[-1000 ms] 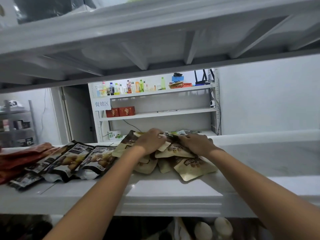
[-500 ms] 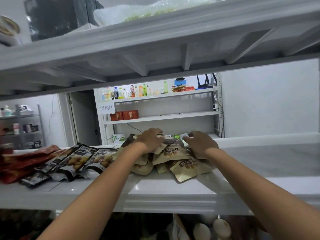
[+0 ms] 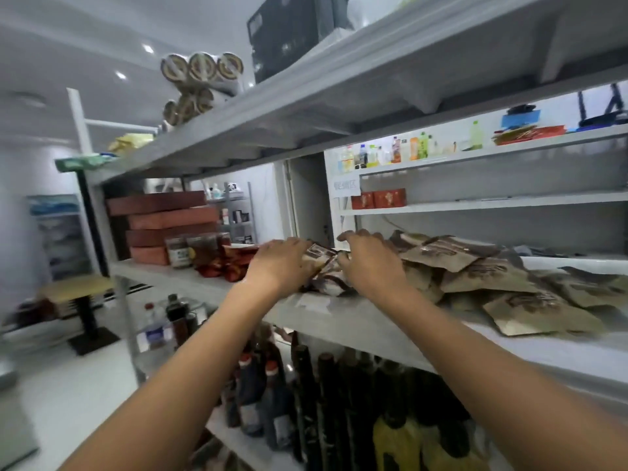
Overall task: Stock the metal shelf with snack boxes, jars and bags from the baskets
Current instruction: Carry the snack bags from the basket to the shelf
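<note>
Left hand [image 3: 278,263] and right hand [image 3: 370,265] on dark snack pouches [image 3: 323,268], fingers bent over them; grip or press, can't tell. Risk: right forearm drags tan pouches [image 3: 492,277] off near edge of shelf [image 3: 356,322].

Pretty clearly a small shop. A long metal shelf [image 3: 339,316] is loaded with goods in multiples: tan snack bags [image 3: 492,277] are piled on its middle board, and red bags [image 3: 234,263], jars [image 3: 178,253] and flat brick-red boxes [image 3: 159,220] are lined up toward its left end. Dark bottles [image 3: 306,396] are packed on the level below, and round tins [image 3: 200,68] are laid on the level above. Behind the metal shelf, a second white rack [image 3: 475,202] is stocked with drink bottles [image 3: 396,151] and red gift boxes [image 3: 379,198], and a paper sign [image 3: 346,186] is stuck to its upright.
</note>
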